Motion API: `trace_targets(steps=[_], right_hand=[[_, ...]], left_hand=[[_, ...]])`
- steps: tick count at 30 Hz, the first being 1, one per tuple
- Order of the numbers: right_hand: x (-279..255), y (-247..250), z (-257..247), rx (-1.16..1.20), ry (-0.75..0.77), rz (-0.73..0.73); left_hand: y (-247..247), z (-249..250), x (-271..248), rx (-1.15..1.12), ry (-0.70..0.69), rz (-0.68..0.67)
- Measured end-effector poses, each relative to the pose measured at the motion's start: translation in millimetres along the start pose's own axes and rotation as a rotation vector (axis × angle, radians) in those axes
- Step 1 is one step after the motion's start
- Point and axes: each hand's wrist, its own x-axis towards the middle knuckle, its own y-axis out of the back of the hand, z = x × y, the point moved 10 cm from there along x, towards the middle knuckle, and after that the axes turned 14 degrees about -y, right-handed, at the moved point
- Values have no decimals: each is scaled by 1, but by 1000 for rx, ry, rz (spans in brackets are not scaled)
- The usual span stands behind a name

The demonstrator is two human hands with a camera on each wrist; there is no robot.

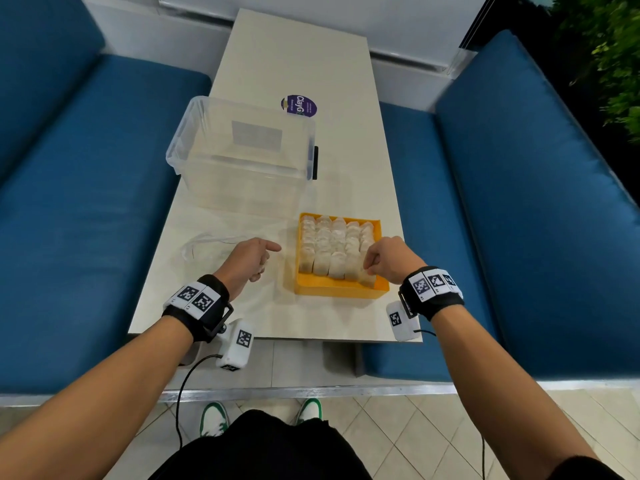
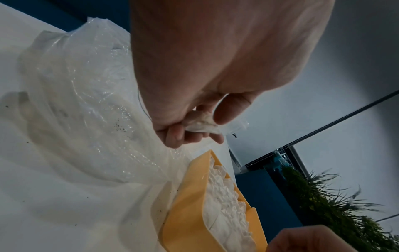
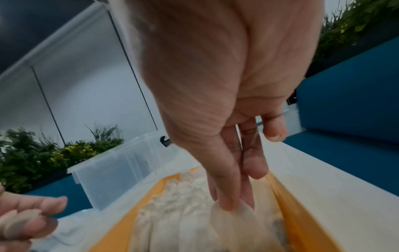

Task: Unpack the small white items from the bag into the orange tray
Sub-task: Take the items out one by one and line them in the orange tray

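Observation:
The orange tray (image 1: 341, 292) sits on the table in front of me, packed with rows of small white sachets (image 1: 330, 242). My right hand (image 1: 367, 268) is over its near right corner. Thumb and forefinger of that right hand (image 3: 235, 205) pinch the top of a sachet (image 3: 235, 221) standing in the tray (image 3: 302, 226). Left of the tray, my left hand (image 1: 260, 268) hovers above the table, its fingers (image 2: 179, 138) curled round another white sachet (image 2: 201, 125). The clear plastic bag (image 2: 86, 105) lies flattened on the table under and beyond my left hand, also visible in the head view as the bag (image 1: 204, 245).
A large clear plastic bin (image 1: 242, 154) stands behind the bag and tray, with a purple round sticker (image 1: 299, 105) on the table beyond it. Blue sofa cushions (image 1: 519, 220) flank the narrow table. Dark specks dot the table (image 2: 32, 187) near the bag.

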Motion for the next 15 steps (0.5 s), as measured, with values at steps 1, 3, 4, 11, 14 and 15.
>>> trace_targets(steps=[1, 3, 4, 11, 14, 15], right_hand=[[1, -2, 1, -6, -4, 0], [3, -5, 4, -21, -15, 9], [5, -6, 5, -33, -24, 19], [11, 0, 6, -75, -12, 153], [9, 4, 2, -119, 13, 198], [9, 6, 0, -125, 21, 207]], left_hand=[[1, 0, 0, 14, -7, 6], [2, 1, 0, 55, -30, -1], [2, 1, 1, 73, -40, -6], [8, 0, 1, 107, -73, -4], [11, -1, 0, 106, -71, 0], [12, -1, 0, 110, -71, 0]])
